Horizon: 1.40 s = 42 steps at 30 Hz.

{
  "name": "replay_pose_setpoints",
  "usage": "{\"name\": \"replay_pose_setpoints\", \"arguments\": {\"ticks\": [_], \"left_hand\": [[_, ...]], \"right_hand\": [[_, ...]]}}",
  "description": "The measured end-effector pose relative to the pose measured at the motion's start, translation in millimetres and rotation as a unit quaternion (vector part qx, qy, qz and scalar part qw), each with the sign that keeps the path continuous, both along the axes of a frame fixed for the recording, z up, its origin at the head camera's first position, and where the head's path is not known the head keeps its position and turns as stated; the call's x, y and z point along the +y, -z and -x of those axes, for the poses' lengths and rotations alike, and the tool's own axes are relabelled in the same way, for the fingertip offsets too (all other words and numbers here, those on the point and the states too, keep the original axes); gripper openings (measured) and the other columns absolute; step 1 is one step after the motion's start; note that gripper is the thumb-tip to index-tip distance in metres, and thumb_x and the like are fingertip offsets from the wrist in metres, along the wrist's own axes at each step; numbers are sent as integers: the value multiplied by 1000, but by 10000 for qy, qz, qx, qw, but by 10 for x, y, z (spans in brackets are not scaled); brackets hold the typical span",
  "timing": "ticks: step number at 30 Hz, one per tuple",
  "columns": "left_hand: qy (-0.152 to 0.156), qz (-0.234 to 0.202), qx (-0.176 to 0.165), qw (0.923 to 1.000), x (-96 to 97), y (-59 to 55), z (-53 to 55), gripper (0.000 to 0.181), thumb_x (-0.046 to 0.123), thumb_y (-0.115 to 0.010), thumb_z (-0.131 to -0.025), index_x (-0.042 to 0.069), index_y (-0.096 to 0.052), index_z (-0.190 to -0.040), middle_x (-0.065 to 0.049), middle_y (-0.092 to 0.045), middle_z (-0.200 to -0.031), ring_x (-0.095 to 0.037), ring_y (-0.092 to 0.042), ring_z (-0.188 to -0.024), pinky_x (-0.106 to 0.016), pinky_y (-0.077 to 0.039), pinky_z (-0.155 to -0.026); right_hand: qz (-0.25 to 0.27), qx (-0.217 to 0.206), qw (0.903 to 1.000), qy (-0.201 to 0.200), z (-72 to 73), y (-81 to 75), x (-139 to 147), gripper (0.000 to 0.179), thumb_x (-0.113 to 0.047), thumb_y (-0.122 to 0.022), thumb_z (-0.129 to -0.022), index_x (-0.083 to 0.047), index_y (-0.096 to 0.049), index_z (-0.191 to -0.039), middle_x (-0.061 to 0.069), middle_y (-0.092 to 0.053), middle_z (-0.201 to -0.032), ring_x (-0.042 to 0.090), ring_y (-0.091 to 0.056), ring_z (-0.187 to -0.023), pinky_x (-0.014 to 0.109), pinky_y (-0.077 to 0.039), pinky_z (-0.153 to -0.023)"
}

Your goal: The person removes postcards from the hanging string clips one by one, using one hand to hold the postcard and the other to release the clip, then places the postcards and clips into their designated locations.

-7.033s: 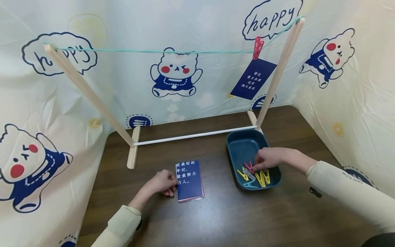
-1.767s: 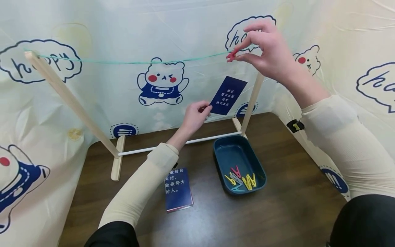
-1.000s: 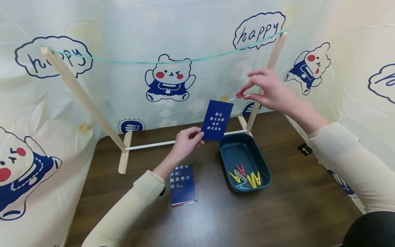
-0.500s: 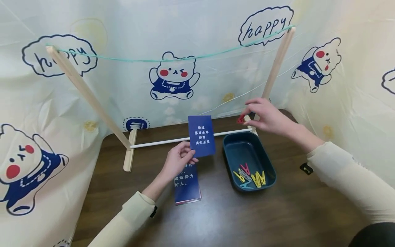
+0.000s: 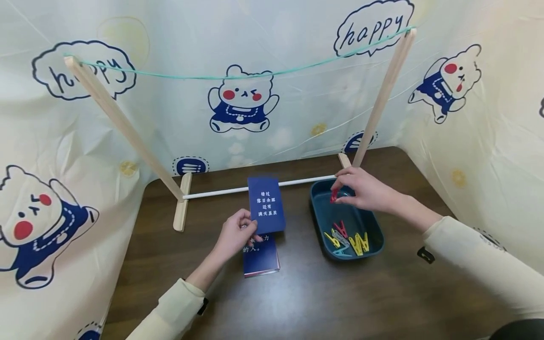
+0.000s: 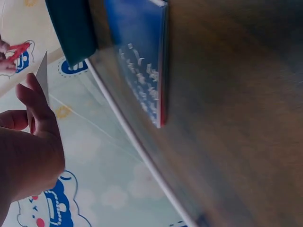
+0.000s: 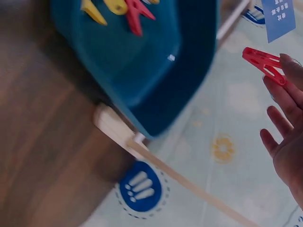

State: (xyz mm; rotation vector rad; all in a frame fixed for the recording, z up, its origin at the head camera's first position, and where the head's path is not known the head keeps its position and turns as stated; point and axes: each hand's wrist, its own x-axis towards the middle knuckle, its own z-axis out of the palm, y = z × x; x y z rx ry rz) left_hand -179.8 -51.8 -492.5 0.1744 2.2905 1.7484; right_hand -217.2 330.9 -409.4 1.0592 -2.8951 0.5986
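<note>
My left hand (image 5: 238,232) pinches a dark blue card (image 5: 267,204) with white writing by its lower left edge. The card overlaps the upper part of a stack of similar cards (image 5: 261,263) on the table. Between thumb and fingertips of my right hand (image 5: 365,190) is a red clothespin (image 5: 334,195), held over the far end of a dark teal tray (image 5: 315,208). The right wrist view shows that clothespin (image 7: 263,64) from the side. Several yellow, red, grey and blue clothespins (image 5: 359,244) lie at the tray's near end.
Behind the cards stands a frame with two wooden posts (image 5: 384,97), (image 5: 123,127), joined low by a white rod (image 5: 216,192). A green string (image 5: 191,77) sags between the post tops. A printed curtain surrounds the brown table (image 5: 297,302).
The card hung from the string by the red clothespin; the clothespin came off and the left hand lowered the card toward the stack. The right hand brought the clothespin down to the tray.
</note>
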Motion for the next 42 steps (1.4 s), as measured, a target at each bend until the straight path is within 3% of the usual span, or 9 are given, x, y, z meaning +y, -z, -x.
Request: {"name": "replay_pose_setpoints", "arguments": {"ticks": [4,9,18,23,32,37,42], "left_hand": [[18,574,-11,9984,-106,74,-35,10,5,-64,-98,0,-58,-104,-20,-75,-82,-25,-75,-65,-34,-56,-59],[135,1113,-296,9933,-217,150,-81,10,5,-66,-95,1,-58,-100,-14,-75,-76,-20,-72,-61,-24,-44,-66],[470,1389,-912,9850,-371,345,-220,11,7,-69,-96,2,-59,-92,-6,-67,-59,-19,-64,-48,-22,-38,-47],[735,1688,-883,9789,-411,447,-284,19,11,-72,-96,6,-59,-84,0,-60,-50,-15,-61,-43,-20,-33,-46],[1241,1784,-633,9741,-426,507,-326,23,13,-70,-99,7,-56,-82,-1,-65,-59,-9,-56,-41,-19,-32,-44],[1287,1865,-508,9727,-417,515,-329,24,13,-69,-100,7,-56,-80,0,-64,-57,-8,-54,-40,-20,-33,-43],[1275,1913,-490,9720,-402,515,-357,25,12,-69,-99,7,-56,-78,-1,-64,-56,-8,-56,-39,-19,-34,-43]], "right_hand": [[-194,-282,9994,21,-99,188,-1,25,-21,-84,-89,-13,-75,-111,6,-72,-115,32,-58,-122,55,-47,-104],[-388,-710,9967,-68,-174,383,19,22,-26,-81,-93,-15,-75,-111,-1,-72,-109,24,-60,-113,47,-54,-94],[-738,-1267,9891,-127,-245,548,71,23,-31,-76,-97,-13,-75,-112,-6,-70,-103,24,-60,-102,39,-53,-86],[-827,-1302,9878,-219,-280,587,80,21,-33,-75,-98,-17,-75,-111,-8,-70,-103,18,-59,-100,40,-54,-87],[-1379,-1625,9770,-92,-357,599,130,14,-35,-76,-96,-22,-75,-99,-9,-66,-95,16,-54,-96,38,-48,-84],[-1631,-1888,9682,-170,-376,603,147,16,-38,-76,-95,-23,-75,-97,-11,-63,-90,13,-50,-91,35,-42,-80],[-1745,-1893,9662,-149,-371,602,173,23,-40,-76,-95,-18,-77,-102,-8,-65,-91,14,-51,-89,36,-43,-79]]}}
